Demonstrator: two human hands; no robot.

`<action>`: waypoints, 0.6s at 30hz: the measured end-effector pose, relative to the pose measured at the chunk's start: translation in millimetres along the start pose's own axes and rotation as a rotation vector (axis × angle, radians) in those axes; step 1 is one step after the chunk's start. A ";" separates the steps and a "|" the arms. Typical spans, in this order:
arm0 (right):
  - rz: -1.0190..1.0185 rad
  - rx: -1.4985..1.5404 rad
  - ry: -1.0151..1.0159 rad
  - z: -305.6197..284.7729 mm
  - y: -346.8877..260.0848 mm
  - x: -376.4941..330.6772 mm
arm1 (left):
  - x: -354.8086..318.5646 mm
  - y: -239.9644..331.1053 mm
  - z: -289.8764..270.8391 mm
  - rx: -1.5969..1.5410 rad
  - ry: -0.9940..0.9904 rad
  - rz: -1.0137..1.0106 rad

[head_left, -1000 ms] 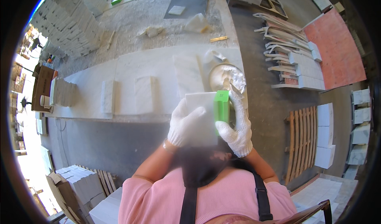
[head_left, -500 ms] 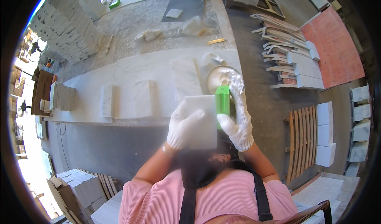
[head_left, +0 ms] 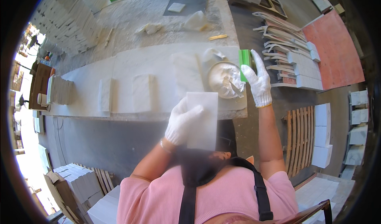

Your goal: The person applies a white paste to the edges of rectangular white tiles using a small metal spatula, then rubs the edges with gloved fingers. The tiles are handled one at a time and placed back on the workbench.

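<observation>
My left hand (head_left: 180, 122), in a white knit glove, holds a white stone tile (head_left: 205, 118) upright in front of my body, thumb across its face. Out to the right, my gloved right hand (head_left: 258, 81) grips a green block (head_left: 245, 63), thumb on one side and fingers on the other. The block is beyond the table's right edge, beside a round bowl of white paste (head_left: 220, 77). A metal blade (head_left: 236, 89) sticks out of the paste at the bowl's near right side.
Several white tiles, including one tile (head_left: 143, 93), lie along the worktable (head_left: 123, 65). Tall tile stacks (head_left: 65, 21) stand at its far left. A crumpled cloth (head_left: 149, 28) and a yellow stick (head_left: 217, 37) lie farther back. Right of the table are a wooden pallet (head_left: 301, 140) and a red board (head_left: 333, 49).
My right hand has carried the green block away from the tile's right edge, outward and up to the right. My left hand still holds the tile in nearly the same place.
</observation>
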State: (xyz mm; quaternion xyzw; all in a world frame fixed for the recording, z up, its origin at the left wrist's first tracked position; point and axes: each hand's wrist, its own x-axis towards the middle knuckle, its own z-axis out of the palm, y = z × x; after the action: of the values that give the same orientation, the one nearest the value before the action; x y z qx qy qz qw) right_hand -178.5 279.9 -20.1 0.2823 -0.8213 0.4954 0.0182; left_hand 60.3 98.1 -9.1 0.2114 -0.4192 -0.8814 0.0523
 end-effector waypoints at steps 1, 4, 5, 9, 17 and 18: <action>0.029 -0.109 0.032 1.5 8.6 17.4 | 0.2 0.0 -1.7 -0.009 0.014 -0.004; 0.103 -0.434 -0.033 13.3 40.2 67.4 | -1.1 -1.7 -6.8 0.004 0.051 0.029; 0.119 -0.495 -0.095 19.5 51.4 80.6 | -1.8 -2.1 -9.0 0.006 0.071 0.035; 0.184 -0.661 -0.336 39.6 87.2 103.2 | -4.2 -2.6 -15.9 0.011 0.123 0.057; -0.070 -0.504 -0.101 28.2 17.5 63.6 | -1.4 -0.3 -19.4 0.054 0.141 0.058; -0.079 -0.072 -0.117 28.9 -2.7 44.3 | -0.5 -1.2 -17.6 0.052 0.143 0.055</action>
State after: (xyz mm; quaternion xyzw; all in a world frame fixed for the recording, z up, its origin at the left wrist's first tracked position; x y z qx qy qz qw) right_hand -207.1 235.4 -18.9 0.3423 -0.8264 0.4471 -0.0003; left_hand 68.1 86.3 -19.7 0.2635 -0.4428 -0.8511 0.1009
